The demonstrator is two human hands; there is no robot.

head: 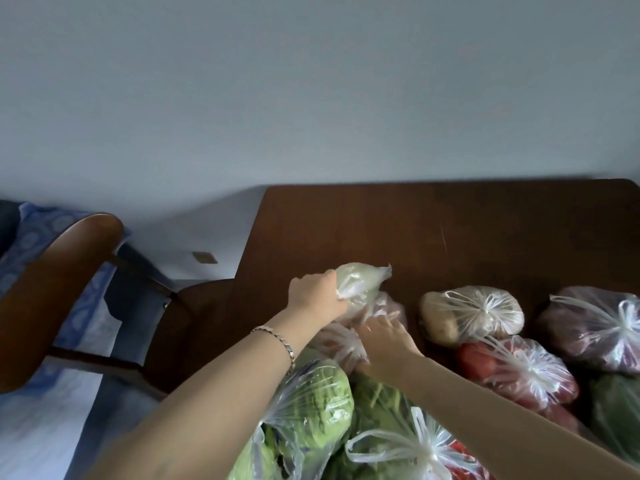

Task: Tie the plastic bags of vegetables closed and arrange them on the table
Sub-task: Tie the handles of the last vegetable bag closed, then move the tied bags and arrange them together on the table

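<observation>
Head view: a dark brown tabletop [433,230] fills the right half of the frame, with clear plastic bags of vegetables crowded along its lower part.

The left hand [317,294], just left of centre, is clenched round a bag holding a pale green vegetable [362,280]. It grips the bag from the left side, and the bag's crumpled loose end points to the upper right. A metal bracelet [277,339] sits on that wrist.

Just below and to the right, the right hand [384,341] is released. Its fingers lie stretched out over a bag with pinkish contents [391,306], touching the plastic. That bag lies directly under the pale green one, and its plastic bunches up loosely beside the right hand's thumb.

To the right of the hands lies a knotted bag of potatoes [472,315]. Touching its lower edge is a knotted bag of tomatoes [519,370]. At the right edge of the frame sits a knotted bag of dark purple produce [595,329]. Below it is a dark green vegetable [618,407], cut off by the frame.

Along the bottom edge, under both forearms, there is a bag of light green cabbage [322,400]. Beside it is a knotted bag of leafy greens [412,445].

In the left of the frame a wooden chair [62,289] stands beside the tabletop, with a blue patterned cloth [38,230] behind it. A plain pale wall [311,81] takes up the upper half.
</observation>
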